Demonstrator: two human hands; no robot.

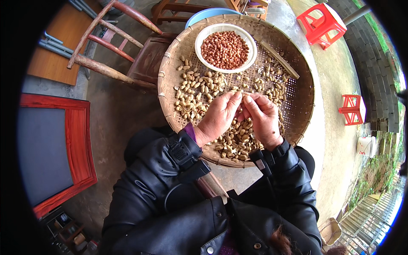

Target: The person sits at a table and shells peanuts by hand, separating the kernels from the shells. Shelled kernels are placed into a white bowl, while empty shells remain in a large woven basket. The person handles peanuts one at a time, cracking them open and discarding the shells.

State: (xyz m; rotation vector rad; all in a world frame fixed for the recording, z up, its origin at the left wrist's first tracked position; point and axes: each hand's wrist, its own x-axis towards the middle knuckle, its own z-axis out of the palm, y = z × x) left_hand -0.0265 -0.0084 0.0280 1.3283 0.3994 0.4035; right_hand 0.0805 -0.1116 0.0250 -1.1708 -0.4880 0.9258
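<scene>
My left hand (221, 110) and my right hand (262, 114) meet at the fingertips above a round woven bamboo tray (302, 105). Pinched between their thumbs and forefingers is a small pale peanut (243, 93), mostly covered by the fingers. Unshelled peanuts (194, 83) lie in a loose heap left of my hands. More peanuts, mixed with broken shells (237, 143), spread below my wrists. Beyond my hands, a white plastic basket (198, 52) full of shelled red-skinned peanut kernels (224, 49) stands on the tray's far side.
A flat bamboo strip (277, 57) lies on the tray, right of the basket. Left stands a wooden chair (148, 59), and a blue basin (210, 13) shows behind the tray. Two red plastic stools (325, 24) are on the concrete floor at right. A red-framed panel (79, 143) is far left.
</scene>
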